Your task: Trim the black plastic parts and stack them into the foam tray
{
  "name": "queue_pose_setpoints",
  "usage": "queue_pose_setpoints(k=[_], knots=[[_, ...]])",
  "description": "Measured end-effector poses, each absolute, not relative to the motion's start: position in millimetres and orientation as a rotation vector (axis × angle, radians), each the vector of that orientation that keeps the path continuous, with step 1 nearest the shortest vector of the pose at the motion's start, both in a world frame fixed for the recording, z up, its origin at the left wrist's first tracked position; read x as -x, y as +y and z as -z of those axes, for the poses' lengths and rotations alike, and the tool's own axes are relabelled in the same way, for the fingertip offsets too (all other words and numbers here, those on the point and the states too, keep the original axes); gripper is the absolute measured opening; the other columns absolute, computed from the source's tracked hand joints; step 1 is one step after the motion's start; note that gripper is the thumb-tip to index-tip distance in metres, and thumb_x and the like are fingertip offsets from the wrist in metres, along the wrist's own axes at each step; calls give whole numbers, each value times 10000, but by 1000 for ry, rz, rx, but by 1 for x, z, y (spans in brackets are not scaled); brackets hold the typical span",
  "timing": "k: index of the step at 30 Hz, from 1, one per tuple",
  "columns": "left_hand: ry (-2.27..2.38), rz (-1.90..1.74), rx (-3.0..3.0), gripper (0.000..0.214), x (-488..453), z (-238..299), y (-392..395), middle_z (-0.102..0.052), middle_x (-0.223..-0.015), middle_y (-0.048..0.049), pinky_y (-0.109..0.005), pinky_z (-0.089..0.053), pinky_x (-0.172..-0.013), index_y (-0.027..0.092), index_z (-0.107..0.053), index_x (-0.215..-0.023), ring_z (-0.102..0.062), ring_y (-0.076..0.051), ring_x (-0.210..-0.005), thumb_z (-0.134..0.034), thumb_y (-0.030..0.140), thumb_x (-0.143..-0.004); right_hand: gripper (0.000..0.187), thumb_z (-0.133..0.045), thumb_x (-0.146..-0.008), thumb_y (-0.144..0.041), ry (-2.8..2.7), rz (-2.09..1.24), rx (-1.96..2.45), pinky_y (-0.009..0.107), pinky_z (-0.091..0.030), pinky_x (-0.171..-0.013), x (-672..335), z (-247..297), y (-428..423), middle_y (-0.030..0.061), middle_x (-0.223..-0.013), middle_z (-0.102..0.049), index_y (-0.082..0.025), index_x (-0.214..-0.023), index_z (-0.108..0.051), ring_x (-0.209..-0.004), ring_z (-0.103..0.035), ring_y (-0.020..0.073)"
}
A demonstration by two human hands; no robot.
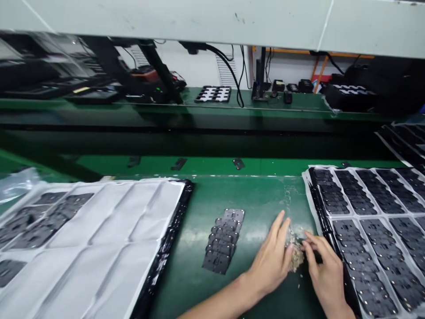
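My left hand (272,257) lies flat on the green bench mat (259,195), fingers stretched out and together, nothing in it. My right hand (323,270) rests just to its right with fingers curled down, tips pressed on a small dark part I cannot make out at the edge of the right tray (372,230). Between the two hands is a worn, scuffed patch (295,254) of the mat. A fanned row of several flat black parts (222,241) lies on the mat left of my left hand.
The right tray holds rows of black parts in white pockets. A large white tray (99,239) with mostly bare pockets sits at left. Behind runs a green conveyor shelf (212,106) with a small tray (213,94), cables and dark equipment.
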State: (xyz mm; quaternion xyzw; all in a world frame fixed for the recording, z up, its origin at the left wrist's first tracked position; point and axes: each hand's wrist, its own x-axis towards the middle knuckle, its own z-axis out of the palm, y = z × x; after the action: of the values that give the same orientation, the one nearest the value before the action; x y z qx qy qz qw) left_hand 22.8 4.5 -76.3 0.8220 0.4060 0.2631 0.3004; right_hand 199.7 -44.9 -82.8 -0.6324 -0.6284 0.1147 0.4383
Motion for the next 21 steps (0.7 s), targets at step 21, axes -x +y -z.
queue_pose_setpoints(k=[21], knots=[[2049, -195, -2030, 408, 46, 44, 285, -635, -1397, -122, -526, -573, -1003, 178, -625, -1356, -657, -298, -1210, -697, 365, -1001, 266, -505, -1078, -188, -1706, -414, 1420, 238, -625, -761, -165, 87, -41, 99, -976, -740, -206, -1216, -731, -856, -772, 201]])
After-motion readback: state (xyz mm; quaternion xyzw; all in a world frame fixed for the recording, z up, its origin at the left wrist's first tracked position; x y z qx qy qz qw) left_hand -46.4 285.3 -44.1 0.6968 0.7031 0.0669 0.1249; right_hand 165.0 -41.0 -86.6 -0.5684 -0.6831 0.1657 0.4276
